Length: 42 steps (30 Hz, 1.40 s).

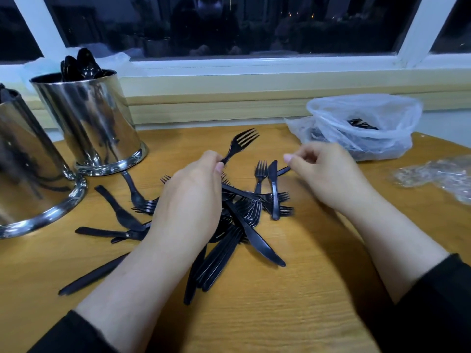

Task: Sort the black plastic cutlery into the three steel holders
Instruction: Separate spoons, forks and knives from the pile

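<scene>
Black plastic forks and knives lie in a pile (244,207) on the wooden table (280,301). My left hand (188,200) grips a fork (242,142) by its handle, tines pointing up and away, and a bundle of handles (216,258) sticks out beneath its palm. My right hand (323,174) hovers at the pile's right edge with curled fingers. A dark handle tip (283,170) runs under its thumb; whether it holds that is unclear. One steel holder (89,118) carries spoons (81,64). A second steel holder (25,174) stands at the left edge.
Loose knives (119,212) lie between the pile and the holders. A clear plastic bag (364,123) with more cutlery sits at the back right, with crumpled clear wrap (438,174) beside it. A window sill (254,98) borders the table's far edge.
</scene>
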{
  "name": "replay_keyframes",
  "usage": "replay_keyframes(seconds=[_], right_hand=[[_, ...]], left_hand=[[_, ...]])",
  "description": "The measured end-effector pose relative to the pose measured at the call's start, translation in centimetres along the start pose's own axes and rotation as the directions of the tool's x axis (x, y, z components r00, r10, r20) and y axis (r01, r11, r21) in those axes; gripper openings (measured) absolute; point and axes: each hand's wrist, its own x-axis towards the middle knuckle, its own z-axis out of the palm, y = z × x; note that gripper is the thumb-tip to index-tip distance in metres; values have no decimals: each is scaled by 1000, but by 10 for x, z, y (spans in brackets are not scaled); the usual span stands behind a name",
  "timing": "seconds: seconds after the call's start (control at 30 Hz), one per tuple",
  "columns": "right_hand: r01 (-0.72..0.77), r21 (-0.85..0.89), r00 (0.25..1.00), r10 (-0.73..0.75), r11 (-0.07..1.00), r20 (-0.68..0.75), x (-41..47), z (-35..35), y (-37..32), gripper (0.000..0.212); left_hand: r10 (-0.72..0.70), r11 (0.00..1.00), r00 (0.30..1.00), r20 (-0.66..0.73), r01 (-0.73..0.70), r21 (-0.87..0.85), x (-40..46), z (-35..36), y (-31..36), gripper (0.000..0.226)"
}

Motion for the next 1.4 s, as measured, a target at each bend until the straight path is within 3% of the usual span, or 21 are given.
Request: replay_keyframes(seconds=[0.07, 0.17, 0.3, 0.37, 0.47, 0.57, 0.77, 0.83, 0.97, 1.1, 1.23, 1.3, 1.4], right_hand=[[-78, -114, 989, 91, 990, 116, 0, 4, 5, 30], [-77, -176, 973, 112, 981, 201, -1, 12, 0, 31], [-42, -144, 990, 60, 989, 127, 7, 23, 1, 27], [4, -208, 995, 18, 978, 101, 14, 30, 3, 28], [19, -338, 986, 38, 941, 162, 24, 41, 1, 50], [28, -396, 979, 55, 918, 195, 32, 49, -1, 50], [-29, -253, 990, 63, 967, 127, 37, 50, 5, 14], [-38, -234, 991, 67, 971, 117, 37, 50, 6, 18], [-11, -278, 984, 59, 961, 166, 37, 50, 0, 49], [27, -321, 979, 40, 947, 200, 34, 54, -1, 35], [-2, -218, 988, 35, 976, 148, 37, 53, 1, 15], [-58, -2, 995, 58, 998, 78, 38, 49, 4, 15], [-52, 335, 996, 75, 941, -56, 38, 40, 4, 12]], left_hand=[[1, 1000, 1000, -10, -2, -13, -1, 2, 2, 31], [-8, 1000, 1000, -27, 8, -17, -3, 0, -4, 29], [-54, 998, 997, -55, 53, -32, 1, -2, -13, 26], [-52, 998, 998, -29, 51, -30, 1, 0, -12, 24], [-41, 999, 999, -11, 41, -28, 1, 1, -13, 23], [-43, 999, 999, -23, 42, -32, 4, 0, -19, 22], [-44, 998, 998, -34, 43, -35, 5, -1, -22, 21], [-45, 998, 999, -31, 44, -36, 4, -1, -20, 22], [-37, 999, 999, -34, 36, -29, 3, -1, -18, 21], [-36, 999, 999, -25, 35, -31, 2, -1, -16, 21], [-41, 998, 999, -20, 40, -53, 2, -2, -17, 22], [-55, 996, 998, -18, 54, -66, 3, -2, -17, 22], [-79, 992, 997, -19, 77, -96, 2, -4, -16, 24]])
